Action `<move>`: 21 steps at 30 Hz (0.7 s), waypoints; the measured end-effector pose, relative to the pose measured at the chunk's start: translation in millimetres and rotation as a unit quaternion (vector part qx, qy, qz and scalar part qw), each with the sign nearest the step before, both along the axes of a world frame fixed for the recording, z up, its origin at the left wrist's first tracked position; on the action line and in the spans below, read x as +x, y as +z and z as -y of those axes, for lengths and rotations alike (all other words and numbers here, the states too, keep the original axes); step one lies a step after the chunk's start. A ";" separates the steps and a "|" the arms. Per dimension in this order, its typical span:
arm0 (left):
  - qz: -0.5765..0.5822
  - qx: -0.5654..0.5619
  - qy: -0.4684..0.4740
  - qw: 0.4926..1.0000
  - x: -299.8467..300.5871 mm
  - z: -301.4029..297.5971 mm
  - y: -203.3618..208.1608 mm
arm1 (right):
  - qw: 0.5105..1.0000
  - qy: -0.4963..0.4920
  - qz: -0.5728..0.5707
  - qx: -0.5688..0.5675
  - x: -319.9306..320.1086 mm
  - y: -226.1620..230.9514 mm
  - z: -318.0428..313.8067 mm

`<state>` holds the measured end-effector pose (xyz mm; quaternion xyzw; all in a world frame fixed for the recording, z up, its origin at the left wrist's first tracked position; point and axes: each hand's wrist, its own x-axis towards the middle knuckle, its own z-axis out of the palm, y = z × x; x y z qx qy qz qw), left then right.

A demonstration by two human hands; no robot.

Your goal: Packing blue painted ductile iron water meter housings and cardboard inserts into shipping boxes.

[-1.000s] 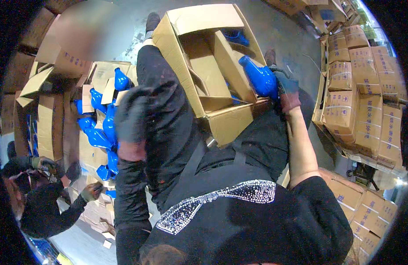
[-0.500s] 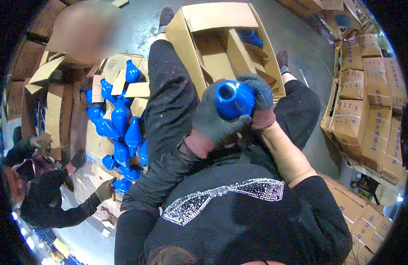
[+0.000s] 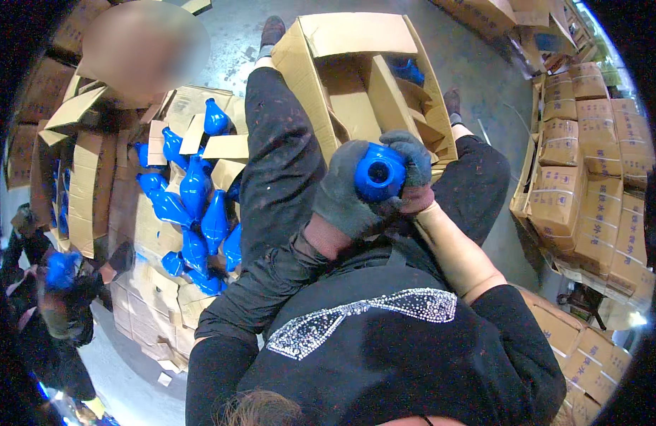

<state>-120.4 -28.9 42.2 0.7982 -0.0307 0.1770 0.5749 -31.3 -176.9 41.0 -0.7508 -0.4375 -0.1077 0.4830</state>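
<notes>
A glossy blue bottle-shaped vessel (image 3: 374, 188) is held over my lap, its round dark opening turned up toward me. My left hand (image 3: 342, 192), in a dark grey work glove with a maroon cuff, wraps its left side and underside. On the right side of the vessel my right hand (image 3: 415, 165), gloved alike, is closed with its fingers curled over the top. Just beyond my hands, between my legs, stands an open cardboard box (image 3: 356, 32). Cardboard dividers (image 3: 386, 89) split its inside, and blue vessels (image 3: 409, 69) show in the far right part.
Left of my leg, several blue vessels (image 3: 194, 188) lie piled on flattened cardboard (image 3: 139, 287). A co-worker (image 3: 61, 312) at the far left holds a blue vessel (image 3: 61, 270). Strapped cartons (image 3: 555, 195) are stacked on the right.
The vessel in my hands has tipped, so its opening has moved lower and faces me more. The co-worker's arm has drawn back from the pile, and a blue vessel is now held there.
</notes>
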 end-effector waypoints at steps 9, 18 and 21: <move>0.028 0.031 0.002 0.999 -0.8 -1.2 -5.0 | 0.999 -0.010 0.022 0.027 5.2 -6.4 -3.4; -0.002 -0.001 0.004 1.000 -1.2 -0.1 -6.4 | 1.000 0.008 0.024 -0.006 8.3 -9.8 -0.6; -0.029 -0.004 0.008 1.000 -0.4 1.4 -4.7 | 1.000 -0.007 0.026 -0.002 8.2 -21.1 0.0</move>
